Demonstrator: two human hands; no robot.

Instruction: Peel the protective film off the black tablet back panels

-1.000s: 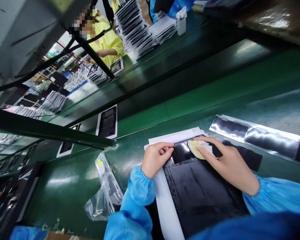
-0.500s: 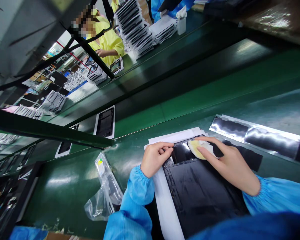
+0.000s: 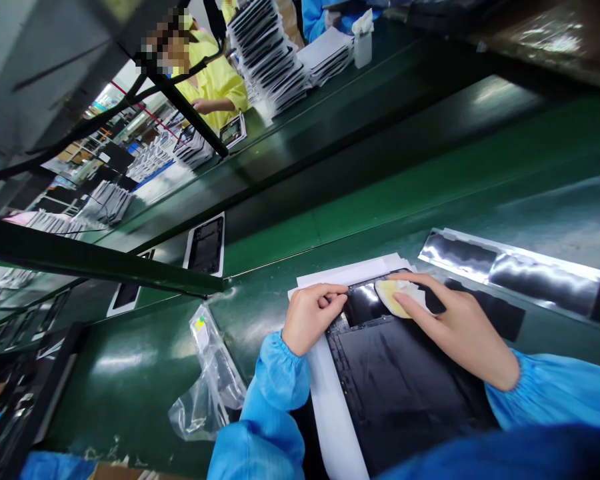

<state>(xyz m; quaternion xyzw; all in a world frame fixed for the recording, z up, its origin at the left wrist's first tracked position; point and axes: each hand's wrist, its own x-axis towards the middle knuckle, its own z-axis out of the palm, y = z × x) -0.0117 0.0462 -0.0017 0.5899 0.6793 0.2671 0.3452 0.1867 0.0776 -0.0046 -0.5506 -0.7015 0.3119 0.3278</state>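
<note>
Your right hand (image 3: 455, 328) pinches a rounded yellow-and-white pad (image 3: 396, 297) on a glossy black panel (image 3: 364, 303); press evenly. Your left hand (image 3: 310, 316), grip unclear, touches the flat black housing (image 3: 400, 380).

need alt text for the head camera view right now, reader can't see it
A person's right hand holds a yellow-and-white pad on a dark tablet-like panel, while the left hand is at its upper left corner. White sheets lie beneath it on a green bench, with a clear plastic bag to the left.
</note>
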